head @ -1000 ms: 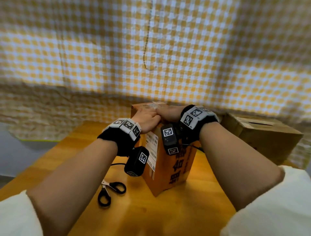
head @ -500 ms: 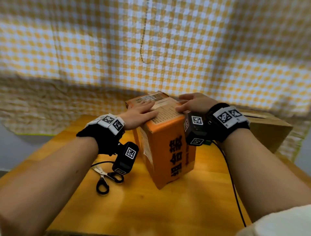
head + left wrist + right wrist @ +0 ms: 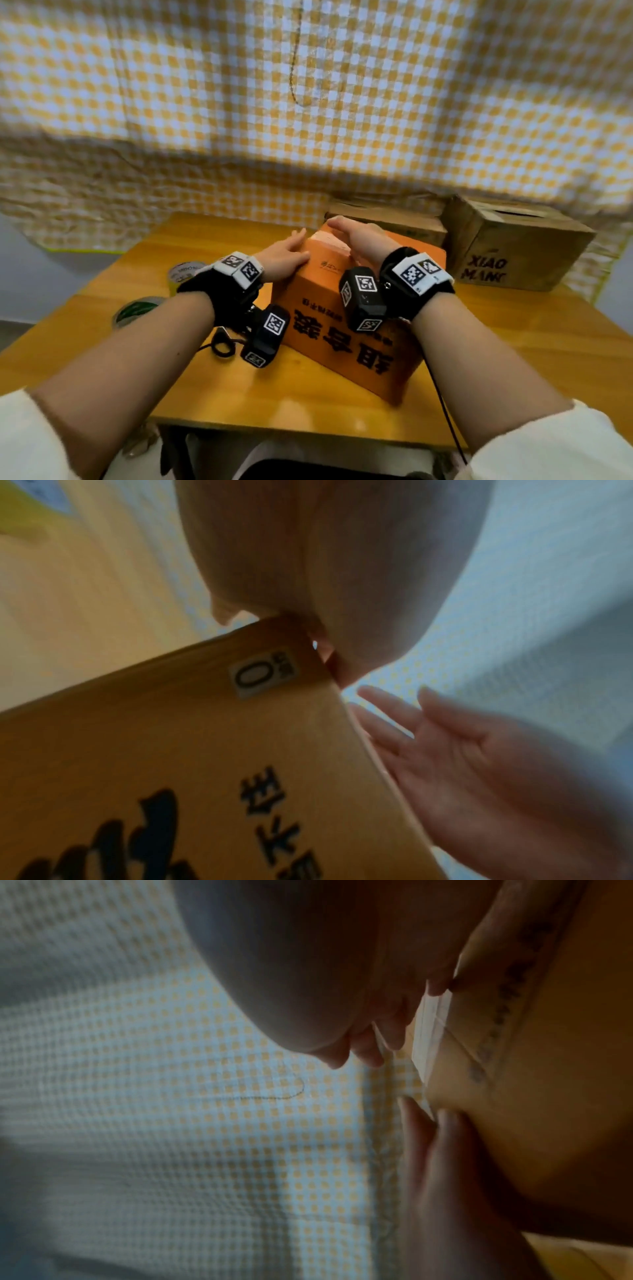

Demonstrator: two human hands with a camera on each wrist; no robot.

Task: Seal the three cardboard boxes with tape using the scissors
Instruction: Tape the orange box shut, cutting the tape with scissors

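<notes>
An orange cardboard box [image 3: 346, 329] with black characters lies tipped at an angle in the middle of the wooden table [image 3: 548, 346]. My left hand [image 3: 287, 255] lies flat against its upper left face, fingers straight. My right hand [image 3: 356, 236] rests with straight fingers on the box's far top end, where a pale taped edge [image 3: 329, 240] shows. The left wrist view shows the box face [image 3: 171, 750] and the right hand's spread fingers [image 3: 428, 737] beside its edge. Only a black handle loop of the scissors [image 3: 222, 344] shows, under my left wrist. Two brown boxes [image 3: 387, 221] [image 3: 513, 255] stand at the back right.
Two tape rolls lie at the table's left: a pale one [image 3: 186, 270] and a green one [image 3: 137, 308]. A yellow checked cloth [image 3: 308, 102] hangs behind the table. A black cable [image 3: 442, 404] runs from my right wrist over the near table edge.
The orange box has gone from standing upright to lying tipped over, with both hands turning with it. The view has pulled back, so the tape rolls and the second brown box now show.
</notes>
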